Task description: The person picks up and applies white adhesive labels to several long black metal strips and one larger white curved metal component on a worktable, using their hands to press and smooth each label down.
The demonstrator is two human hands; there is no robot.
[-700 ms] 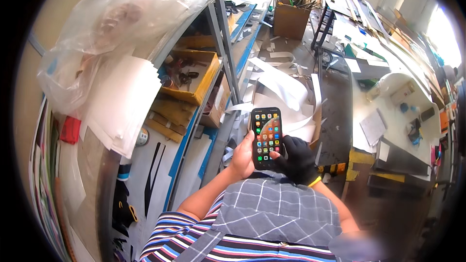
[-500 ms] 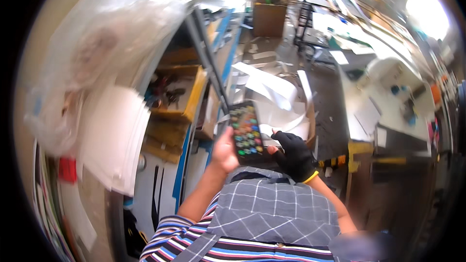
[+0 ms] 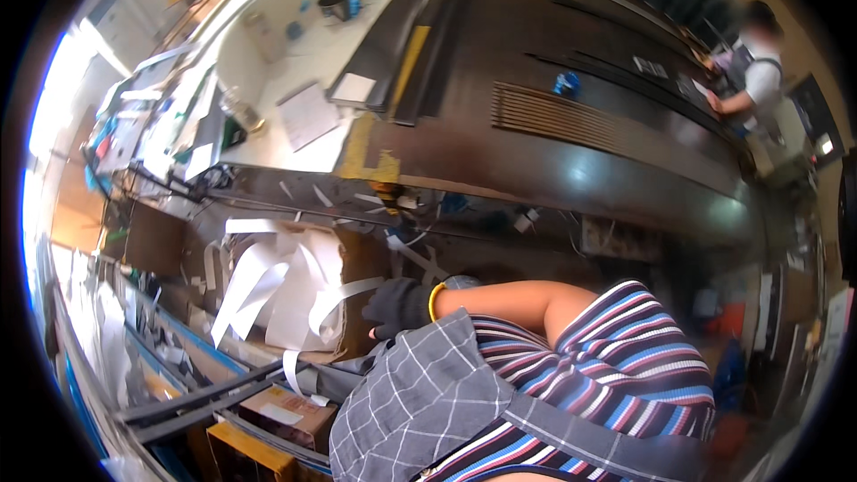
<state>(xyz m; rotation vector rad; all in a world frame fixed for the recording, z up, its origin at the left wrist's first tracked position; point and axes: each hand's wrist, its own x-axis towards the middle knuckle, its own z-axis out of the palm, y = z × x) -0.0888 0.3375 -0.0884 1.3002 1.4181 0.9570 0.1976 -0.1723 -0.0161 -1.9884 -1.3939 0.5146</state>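
Observation:
My right hand (image 3: 397, 306) wears a black glove with a yellow cuff and sits close to my chest, just above the grey checked apron (image 3: 420, 402). Its fingers look curled, and whether anything is in them is hidden. My bare forearm (image 3: 509, 302) runs from it to a striped sleeve. My left hand is out of sight, and no phone shows. The hand is nearest a brown cardboard box (image 3: 357, 259) filled with white paper strips (image 3: 286, 290).
A long dark workbench (image 3: 580, 152) crosses the middle, with a white table (image 3: 303, 62) of papers and small items beyond it. A person (image 3: 754, 71) stands at the bench's far right. A metal rack (image 3: 205, 397) and a cardboard box (image 3: 286, 418) lie lower left.
The view has swung sharply away from the shelving to the workbench. The phone and my bare left hand that held it have left the picture. My gloved right hand stays near my chest.

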